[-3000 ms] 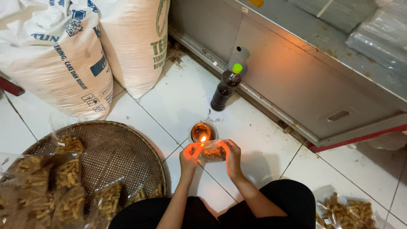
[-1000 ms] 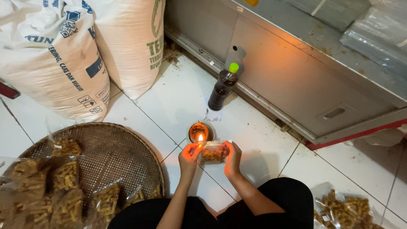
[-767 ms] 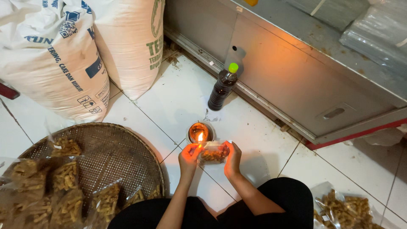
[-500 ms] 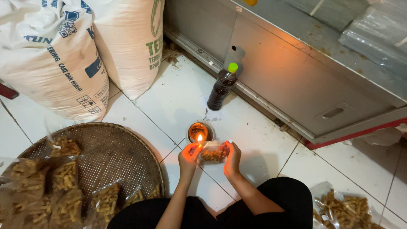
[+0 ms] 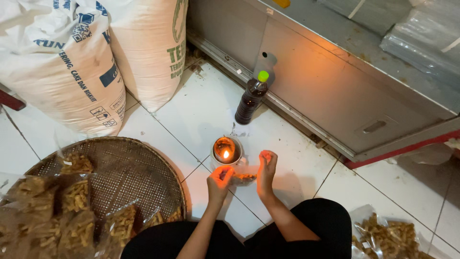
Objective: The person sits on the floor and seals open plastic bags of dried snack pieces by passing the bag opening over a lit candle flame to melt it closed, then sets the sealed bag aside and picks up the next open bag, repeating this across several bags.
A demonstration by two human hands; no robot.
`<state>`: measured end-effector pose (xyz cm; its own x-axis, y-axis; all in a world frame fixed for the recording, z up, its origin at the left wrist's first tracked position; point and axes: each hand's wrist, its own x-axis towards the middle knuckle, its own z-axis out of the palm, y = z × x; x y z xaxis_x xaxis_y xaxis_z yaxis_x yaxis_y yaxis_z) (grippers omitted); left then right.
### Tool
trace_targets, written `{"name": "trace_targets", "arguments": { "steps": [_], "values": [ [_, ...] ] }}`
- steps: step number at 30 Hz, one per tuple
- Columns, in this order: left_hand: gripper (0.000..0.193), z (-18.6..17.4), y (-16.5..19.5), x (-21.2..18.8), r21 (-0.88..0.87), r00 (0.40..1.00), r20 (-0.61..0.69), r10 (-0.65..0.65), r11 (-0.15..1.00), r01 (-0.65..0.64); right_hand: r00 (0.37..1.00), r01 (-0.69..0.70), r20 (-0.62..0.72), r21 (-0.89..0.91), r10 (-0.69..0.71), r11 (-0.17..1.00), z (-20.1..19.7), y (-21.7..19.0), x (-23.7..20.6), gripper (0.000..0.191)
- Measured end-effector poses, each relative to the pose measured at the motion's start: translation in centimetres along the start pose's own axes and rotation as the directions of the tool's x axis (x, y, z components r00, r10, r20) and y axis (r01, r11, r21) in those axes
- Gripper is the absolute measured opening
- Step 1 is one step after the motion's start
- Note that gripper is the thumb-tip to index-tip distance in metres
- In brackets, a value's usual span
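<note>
Holding a small clear snack bag at lower centre of the frame, both hands pinch it: left hand grips the left end, fingers pressed together on the plastic; right hand has risen a little since half a second ago, its grip closed on the right edge with the fist now above the bag line. Bag sits just below and right of the small candle cup, flame lit, bag edge close to it but I can't tell if plastic meets flame. Versus three seconds back, hands and bag have slid slightly right of the cup; that reads to me as one stretch of the bag edge worked at the flame and the grip shifting along it, though that's a judgement. Cup, dark bottle with green cap above it, and the sacks at upper left haven't moved. Edges: round woven tray fills lower left, its rim near the left forearm, loaded with filled bags. Metal cabinet base runs diagonally across upper right, well apart from the hands. More filled bags at lower right beside the knee. Open white floor tile lies right of the hands and between cup and bottle; tightest gap is left hand to tray rim and to flame.
</note>
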<state>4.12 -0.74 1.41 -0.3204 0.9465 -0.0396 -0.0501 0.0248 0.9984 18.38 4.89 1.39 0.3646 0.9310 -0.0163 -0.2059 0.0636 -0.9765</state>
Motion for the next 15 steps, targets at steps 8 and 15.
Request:
{"name": "trace_targets", "arguments": {
  "steps": [8,15],
  "values": [
    [0.014,1.1,1.2,-1.6,-0.108,0.983,0.086,0.165,0.982,-0.155,0.691,0.637,0.708,-0.498,-0.148,0.589,-0.7,-2.1,-0.7,0.013],
    [0.012,-0.1,0.4,-3.8,0.111,0.973,0.010,0.229,0.967,-0.229,0.678,0.614,0.733,-0.600,0.046,0.513,-5.1,-3.6,1.2,0.013]
  ]
}}
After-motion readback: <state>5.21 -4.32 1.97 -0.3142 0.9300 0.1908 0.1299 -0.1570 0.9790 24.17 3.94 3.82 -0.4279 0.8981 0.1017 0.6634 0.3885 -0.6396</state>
